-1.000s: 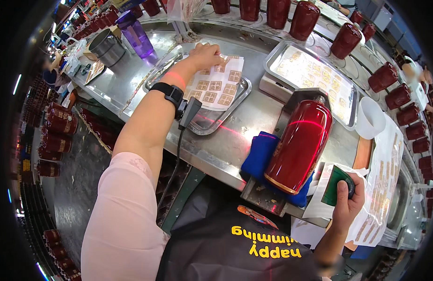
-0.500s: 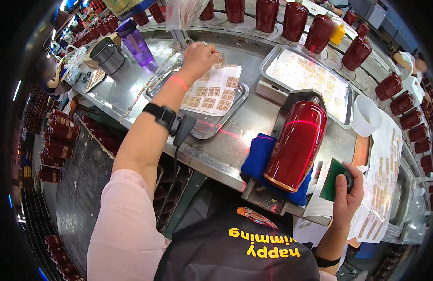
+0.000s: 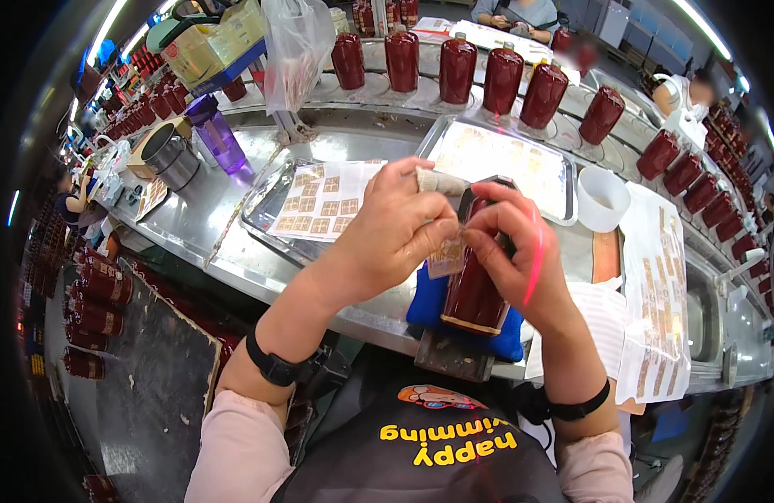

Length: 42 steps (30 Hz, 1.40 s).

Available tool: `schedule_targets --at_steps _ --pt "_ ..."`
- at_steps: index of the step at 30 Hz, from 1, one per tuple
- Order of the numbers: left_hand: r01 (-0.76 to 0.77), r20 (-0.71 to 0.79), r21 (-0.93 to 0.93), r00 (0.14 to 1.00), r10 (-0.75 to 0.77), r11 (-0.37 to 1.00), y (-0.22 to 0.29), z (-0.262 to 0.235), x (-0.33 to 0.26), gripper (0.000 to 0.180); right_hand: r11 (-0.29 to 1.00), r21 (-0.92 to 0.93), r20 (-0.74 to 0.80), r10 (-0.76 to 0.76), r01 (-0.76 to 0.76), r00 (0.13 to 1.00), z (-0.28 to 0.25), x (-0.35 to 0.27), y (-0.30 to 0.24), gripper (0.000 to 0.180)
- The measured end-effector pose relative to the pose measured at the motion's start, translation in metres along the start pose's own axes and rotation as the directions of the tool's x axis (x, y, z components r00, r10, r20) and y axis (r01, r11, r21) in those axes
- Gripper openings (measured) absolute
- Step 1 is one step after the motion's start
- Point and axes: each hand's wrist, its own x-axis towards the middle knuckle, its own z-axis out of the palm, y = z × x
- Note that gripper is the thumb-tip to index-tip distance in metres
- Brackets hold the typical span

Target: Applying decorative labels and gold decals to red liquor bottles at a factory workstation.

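Observation:
My left hand [image 3: 395, 230] is closed, pinching a small clear decal [image 3: 445, 258] with gold square characters. My right hand [image 3: 518, 251] meets it with thumb and fingertips pressed together at the decal's upper edge. Just below both hands a dark red glossy bottle [image 3: 471, 306] lies on a blue cloth [image 3: 424, 300], its far end partly hidden by my hands. To the left, a white sheet of gold decals [image 3: 324, 201] rests on a metal tray [image 3: 265, 220]. A beige piece [image 3: 441, 182] shows beside my left fingers; its kind is unclear.
Behind the bottle stands another metal tray [image 3: 569, 189] with a pale decal sheet. A white tub [image 3: 602, 199] and a long decal sheet [image 3: 657, 310] are at right. Red bottles [image 3: 458, 69] line the conveyor. A purple bottle [image 3: 217, 134] and grey mug [image 3: 170, 158] stand left.
My left hand has come from the decal sheet to above the bottle with a decal. My right hand has left the green scraper it held and moved up to meet it.

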Motion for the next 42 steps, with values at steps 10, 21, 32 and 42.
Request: schedule_targets --at_steps 10,21,32,42 --pt "0.242 0.100 -0.479 0.970 -0.221 0.844 -0.017 0.023 -0.021 0.015 0.991 0.116 -0.082 0.076 -0.067 0.994 -0.006 -0.012 -0.010 0.013" --pt "0.549 -0.094 0.282 0.832 -0.546 0.787 -0.175 0.017 -0.004 0.025 0.981 -0.097 -0.135 0.156 -0.170 0.978 -0.058 -0.026 -0.002 0.006" --pt "0.483 -0.177 0.702 0.830 -0.530 0.523 -0.183 0.031 -0.002 0.046 0.970 -0.169 0.084 0.188 -0.172 0.979 -0.077 -0.009 0.010 0.009" --pt "0.309 0.329 -0.318 0.923 -0.202 0.896 -0.018 0.070 -0.057 0.108 0.962 -0.105 0.192 0.268 -0.251 0.944 -0.035 -0.004 0.031 0.010"
